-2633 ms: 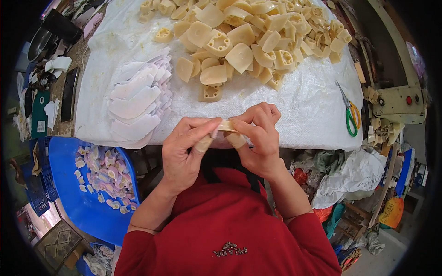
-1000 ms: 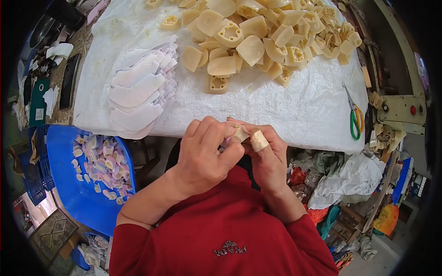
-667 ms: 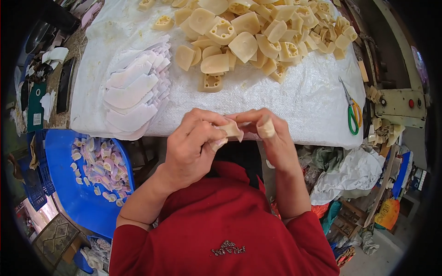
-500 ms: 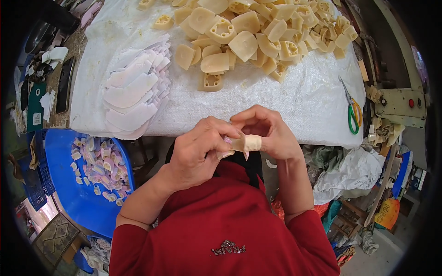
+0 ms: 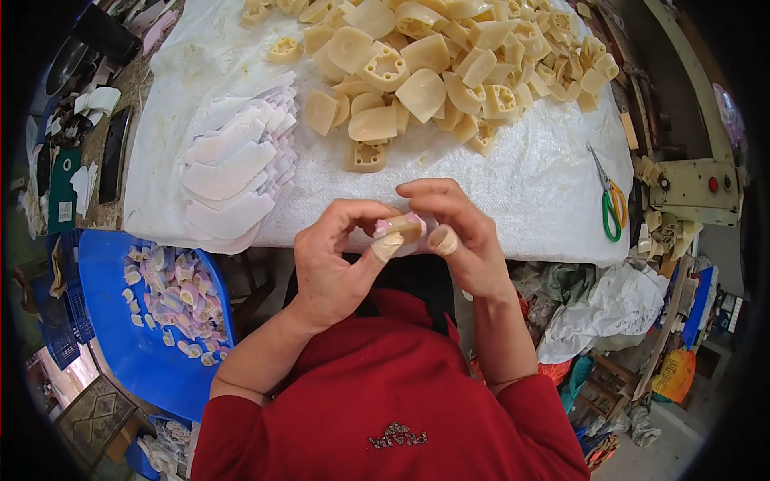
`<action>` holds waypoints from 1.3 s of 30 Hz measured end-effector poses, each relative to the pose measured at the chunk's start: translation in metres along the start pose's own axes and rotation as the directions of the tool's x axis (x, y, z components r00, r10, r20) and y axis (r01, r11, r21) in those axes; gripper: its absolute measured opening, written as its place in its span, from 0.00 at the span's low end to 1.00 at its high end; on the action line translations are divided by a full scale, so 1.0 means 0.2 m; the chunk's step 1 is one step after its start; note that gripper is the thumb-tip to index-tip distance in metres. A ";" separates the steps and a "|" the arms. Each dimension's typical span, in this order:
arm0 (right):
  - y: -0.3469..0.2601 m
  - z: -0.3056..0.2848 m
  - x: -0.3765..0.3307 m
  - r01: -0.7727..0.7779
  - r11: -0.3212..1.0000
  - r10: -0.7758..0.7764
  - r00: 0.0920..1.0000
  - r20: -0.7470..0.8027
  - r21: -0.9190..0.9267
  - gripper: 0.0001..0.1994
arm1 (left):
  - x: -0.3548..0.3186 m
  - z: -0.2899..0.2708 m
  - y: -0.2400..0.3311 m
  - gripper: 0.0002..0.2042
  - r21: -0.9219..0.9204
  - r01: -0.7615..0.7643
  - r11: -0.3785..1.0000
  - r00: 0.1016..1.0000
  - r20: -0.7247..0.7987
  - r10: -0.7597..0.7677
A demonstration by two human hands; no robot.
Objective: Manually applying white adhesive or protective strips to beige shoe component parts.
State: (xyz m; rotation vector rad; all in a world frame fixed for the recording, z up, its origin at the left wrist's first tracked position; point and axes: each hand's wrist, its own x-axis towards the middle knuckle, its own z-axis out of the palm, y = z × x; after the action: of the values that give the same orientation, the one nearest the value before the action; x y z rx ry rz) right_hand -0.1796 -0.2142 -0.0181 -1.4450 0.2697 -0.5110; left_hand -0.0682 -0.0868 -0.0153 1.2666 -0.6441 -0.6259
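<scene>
Tabletop (image 5: 545,192), covered w/ white woven sheet, lay directly ahead of both hands; its near edge ran just beyond the fingertips. Blue tub (image 5: 120,337) sat below tabletop level, well to the left of the left hand, holding a heap of small pale pink/white trimmings (image 5: 172,297). Pile of cream block pieces (image 5: 425,72), several w/ holes, lay far side of tabletop, well ahead of hands. Stack of white flat cut-outs (image 5: 233,176) lay ahead-left of left hand, on sheet, near its edge. Crumpled white bags (image 5: 609,305) lay right of right hand, below tabletop. Green/yellow-handled scissors (image 5: 609,200) lay on sheet, right of right hand, well apart from it.

Left hand (image 5: 333,256): fingers curled, thumb w/ tape wrap pressed against the small block (image 5: 401,228); closed on it from left side. Right hand (image 5: 461,232): fingers bent over the top, pinching same block from right; one taped fingertip showed just beside it. Small block, tan w/ pink edge, was held between both hands, just short of tabletop edge, above the person's red top. Exact contact on block's underside: can't tell.
</scene>
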 end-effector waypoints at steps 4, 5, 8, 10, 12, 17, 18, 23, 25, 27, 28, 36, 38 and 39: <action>0.03 0.03 -0.02 0.101 0.977 -0.107 0.994 -0.022 -0.189 0.06 | 0.00 0.04 0.01 0.06 0.042 -0.001 0.999 0.999 0.048 -0.001; 0.03 0.03 -0.02 0.138 0.945 -0.165 0.984 -0.066 -0.297 0.06 | -0.01 0.05 0.01 0.06 0.064 0.007 0.998 1.000 0.024 -0.009; 0.03 0.07 -0.02 0.085 0.971 -0.123 0.979 -0.164 -0.221 0.04 | 0.00 0.06 -0.02 0.05 0.051 0.015 0.999 1.000 0.003 -0.015; -0.01 0.05 -0.01 0.058 0.980 -0.081 0.990 -0.118 -0.189 0.04 | 0.01 0.04 -0.02 0.05 0.068 -0.002 0.998 1.000 0.009 0.001; -0.02 0.03 0.01 0.028 0.986 -0.042 0.996 -0.079 -0.165 0.04 | 0.01 0.03 -0.02 0.05 0.078 -0.020 0.997 1.000 0.024 0.018; -0.01 0.06 0.01 0.293 0.795 -0.391 0.917 -0.079 -0.532 0.09 | 0.05 0.04 0.06 0.07 0.545 -0.389 0.743 0.917 0.155 0.367; 0.01 0.05 -0.01 0.244 0.885 -0.301 0.950 -0.087 -0.398 0.12 | 0.04 0.03 0.06 0.07 0.513 -0.343 0.787 0.938 0.143 0.316; -0.03 -0.01 -0.02 0.164 0.980 -0.153 0.983 -0.102 0.111 0.16 | 0.07 -0.02 0.04 0.08 0.381 -0.433 0.817 0.900 0.237 0.367; -0.05 -0.06 0.00 -0.075 0.995 0.079 0.995 -0.062 0.060 0.18 | 0.06 -0.02 0.03 0.08 0.394 -0.501 0.771 0.864 0.282 0.417; -0.07 -0.07 -0.01 -0.212 0.974 0.212 0.977 0.017 0.082 0.19 | 0.06 -0.01 0.04 0.12 0.443 -0.568 0.693 0.823 0.322 0.468; -0.09 -0.07 -0.01 -0.242 0.965 0.239 0.970 0.036 0.099 0.20 | 0.05 -0.02 0.02 0.12 0.442 -0.568 0.695 0.823 0.325 0.466; -0.08 -0.02 -0.02 0.221 0.945 -0.211 0.975 0.065 -0.241 0.25 | -0.01 0.01 0.03 0.29 -0.023 0.116 0.993 0.937 0.333 -0.102; -0.08 0.02 -0.03 0.211 0.951 -0.198 0.977 0.082 -0.226 0.25 | -0.01 0.02 0.03 0.32 -0.138 0.335 0.932 0.862 0.444 -0.244; -0.07 0.02 -0.03 0.211 0.952 -0.197 0.977 0.085 -0.221 0.25 | -0.01 0.02 0.01 0.29 -0.170 0.341 0.925 0.868 0.434 -0.240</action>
State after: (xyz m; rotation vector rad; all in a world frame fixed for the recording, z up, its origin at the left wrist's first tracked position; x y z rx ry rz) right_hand -0.1852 -0.2087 -0.0055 -1.7217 0.1318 -0.6167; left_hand -0.0732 -0.0873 -0.0132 1.0148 -0.6940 -1.2097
